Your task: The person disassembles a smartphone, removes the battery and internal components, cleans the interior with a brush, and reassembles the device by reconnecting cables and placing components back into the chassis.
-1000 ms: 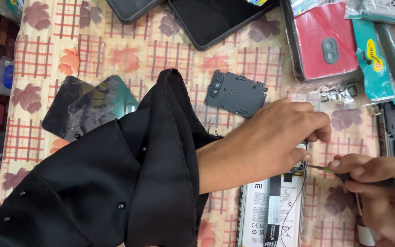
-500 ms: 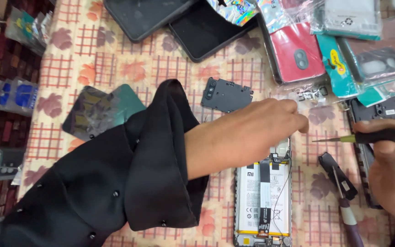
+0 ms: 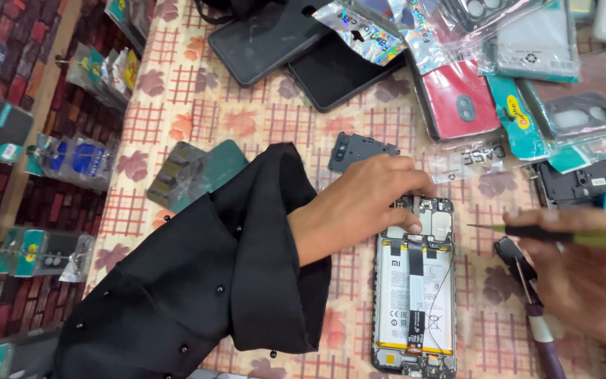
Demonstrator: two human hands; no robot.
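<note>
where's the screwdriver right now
In the head view the screwdriver is at the right, held in the right hand, its tip just right of the opened phone.

A counter (image 3: 177, 119) covered in a cream cloth with red checks and flowers carries the lot. On it lie an opened phone (image 3: 415, 295) with its battery showing, a dark inner cover plate (image 3: 359, 151), two dark phone panels (image 3: 303, 49), a greenish back cover (image 3: 191, 175), a red phone case in clear wrap (image 3: 461, 102), teal packets (image 3: 520, 119) and pliers with a purple handle (image 3: 531, 302).
</note>
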